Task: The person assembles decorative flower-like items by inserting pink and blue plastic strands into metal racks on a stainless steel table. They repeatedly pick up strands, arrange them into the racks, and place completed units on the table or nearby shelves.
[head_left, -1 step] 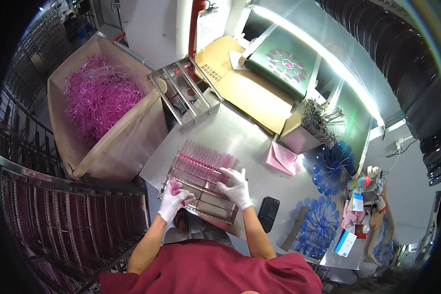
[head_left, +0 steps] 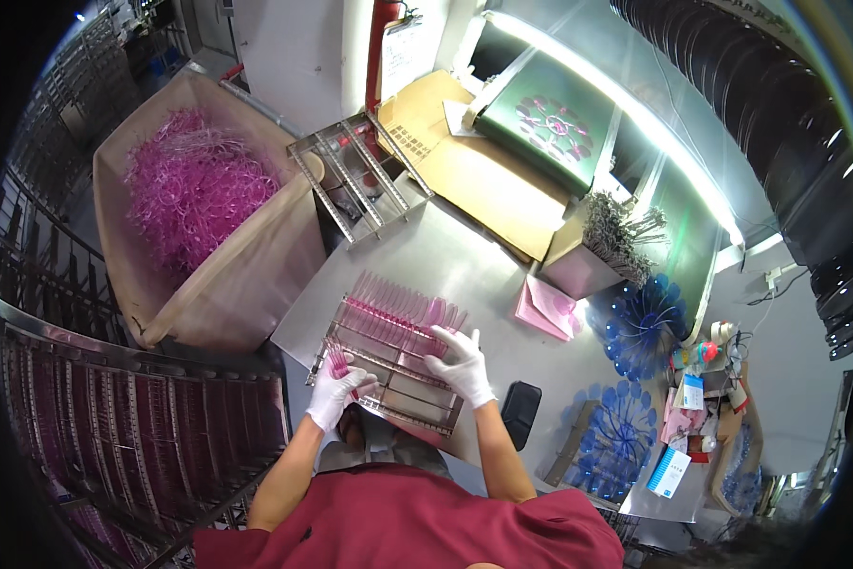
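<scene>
My left hand (head_left: 337,391), in a white glove, is closed round a small bunch of pink translucent plastic pieces (head_left: 337,357) whose slim ends stick up past the fingers. It rests at the left side of a metal rack (head_left: 409,414) lying on the table. Along the rack's far bar stands a row of similar pink plastic pieces (head_left: 389,296), leaning side by side. My gloved right hand (head_left: 461,370) is at the right end of that row, thumb and forefinger round a pink piece there, other fingers raised. The fingertips partly hide that piece.
A large bin (head_left: 246,284) heaped with pink plastic pieces (head_left: 194,190) stands left. Beyond my rack are another metal rack (head_left: 358,180) and cardboard (head_left: 483,180). To the right lie a black phone-like object (head_left: 520,414), pink paper (head_left: 547,308) and blue plastic discs (head_left: 641,327). Loaded racks (head_left: 142,427) stand lower left.
My right hand has shifted slightly to the right at the end of the row. My left hand has stayed in place with its bunch.
</scene>
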The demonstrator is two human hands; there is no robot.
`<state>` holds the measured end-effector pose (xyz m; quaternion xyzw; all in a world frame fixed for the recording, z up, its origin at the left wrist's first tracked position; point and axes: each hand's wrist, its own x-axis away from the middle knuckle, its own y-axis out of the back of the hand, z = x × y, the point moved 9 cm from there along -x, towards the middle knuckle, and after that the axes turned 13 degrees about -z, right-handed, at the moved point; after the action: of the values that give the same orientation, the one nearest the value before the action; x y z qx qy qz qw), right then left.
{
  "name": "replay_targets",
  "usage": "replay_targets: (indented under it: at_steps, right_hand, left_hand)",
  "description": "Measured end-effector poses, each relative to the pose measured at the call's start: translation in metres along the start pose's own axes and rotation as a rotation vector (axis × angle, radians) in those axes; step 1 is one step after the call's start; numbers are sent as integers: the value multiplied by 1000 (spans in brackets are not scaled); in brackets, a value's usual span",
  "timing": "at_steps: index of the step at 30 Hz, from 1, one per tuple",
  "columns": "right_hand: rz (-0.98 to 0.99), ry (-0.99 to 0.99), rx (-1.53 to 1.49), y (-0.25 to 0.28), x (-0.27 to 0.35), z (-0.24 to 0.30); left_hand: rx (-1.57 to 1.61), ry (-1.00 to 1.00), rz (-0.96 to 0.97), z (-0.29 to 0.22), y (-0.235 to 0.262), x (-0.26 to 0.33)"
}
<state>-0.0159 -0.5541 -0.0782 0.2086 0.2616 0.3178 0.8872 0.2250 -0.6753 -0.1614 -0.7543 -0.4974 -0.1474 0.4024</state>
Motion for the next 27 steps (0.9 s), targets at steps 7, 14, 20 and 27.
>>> replay_targets:
  at_steps: [7, 14, 20, 27]
  right_hand:
    - [166, 149, 525, 7, 19, -17]
    - [302, 195, 45, 53, 36, 98]
    - [82, -46, -459, 77, 31, 94]
    - [35, -553, -762, 19, 6, -51]
  left_hand:
    - [-202, -60, 89, 8, -8, -3]
    - [-435, 33, 517, -34, -154, 89]
    - [-461, -3, 610, -6, -208, 74]
    - [-1574, -1512, 523, -74, -214, 16]
